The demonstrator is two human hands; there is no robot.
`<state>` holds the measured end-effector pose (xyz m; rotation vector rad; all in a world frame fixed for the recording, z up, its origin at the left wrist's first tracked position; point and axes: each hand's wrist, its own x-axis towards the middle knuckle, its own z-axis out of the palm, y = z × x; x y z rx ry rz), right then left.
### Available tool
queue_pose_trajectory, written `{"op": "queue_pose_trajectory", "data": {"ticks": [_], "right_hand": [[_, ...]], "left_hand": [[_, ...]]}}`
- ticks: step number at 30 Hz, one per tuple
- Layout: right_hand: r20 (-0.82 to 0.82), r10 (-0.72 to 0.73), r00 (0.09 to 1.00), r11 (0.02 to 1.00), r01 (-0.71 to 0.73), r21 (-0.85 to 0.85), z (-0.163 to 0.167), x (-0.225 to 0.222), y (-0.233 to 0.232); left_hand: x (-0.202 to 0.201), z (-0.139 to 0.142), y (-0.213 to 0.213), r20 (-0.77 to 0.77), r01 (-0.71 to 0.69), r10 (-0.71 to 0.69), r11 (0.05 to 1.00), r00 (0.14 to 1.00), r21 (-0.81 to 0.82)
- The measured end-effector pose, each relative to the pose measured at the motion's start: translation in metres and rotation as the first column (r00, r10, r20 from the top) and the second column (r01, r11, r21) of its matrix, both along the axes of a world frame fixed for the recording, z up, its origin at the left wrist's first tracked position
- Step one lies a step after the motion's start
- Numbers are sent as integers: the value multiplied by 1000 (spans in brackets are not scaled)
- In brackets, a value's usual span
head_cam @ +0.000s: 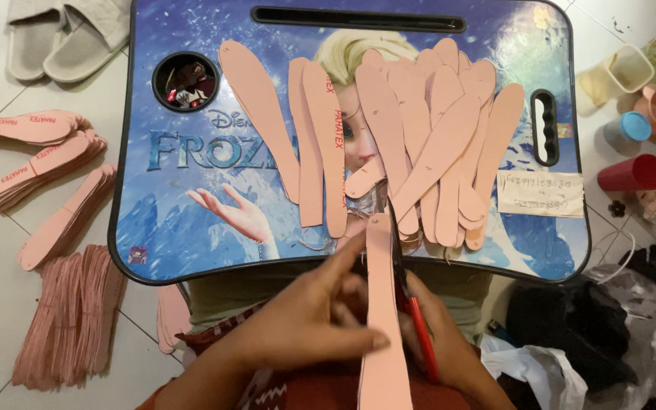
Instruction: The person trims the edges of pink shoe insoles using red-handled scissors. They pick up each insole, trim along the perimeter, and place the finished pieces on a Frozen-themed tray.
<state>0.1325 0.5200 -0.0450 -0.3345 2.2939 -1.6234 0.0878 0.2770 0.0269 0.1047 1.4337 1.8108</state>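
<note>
The pink strip [383,304] is cut off at the bottom edge of the picture and hides part of the scissors [411,304]. Its long axis runs up toward the lap table [161,228], and its top end lies over the near edge. The left hand [305,319] pinches it; the right hand [449,342], half hidden, grips the scissors' red handle.

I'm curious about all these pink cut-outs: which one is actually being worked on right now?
The long pink strip nearest the camera, held by the left hand, with the red-handled scissors in the right hand along its edge. The other pink pieces lie untouched, fanned on the lap table.
</note>
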Motion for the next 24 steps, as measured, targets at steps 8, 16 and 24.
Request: {"op": "queue_pose_trajectory", "data": {"ticks": [8,16,24], "right_hand": [[426,-41,904,989,98,-111,14,-6,-7],[327,117,938,985,-67,-159,18,-4,-3],[368,116,923,992,-93,-80,30,-11,-12]], "left_hand": [[-11,-15,6,-64,-459,466,883,883,100],[-8,-23,12,-97,-430,447,889,889,160],[-10,-14,13,-184,-500,498,865,847,43]]}}
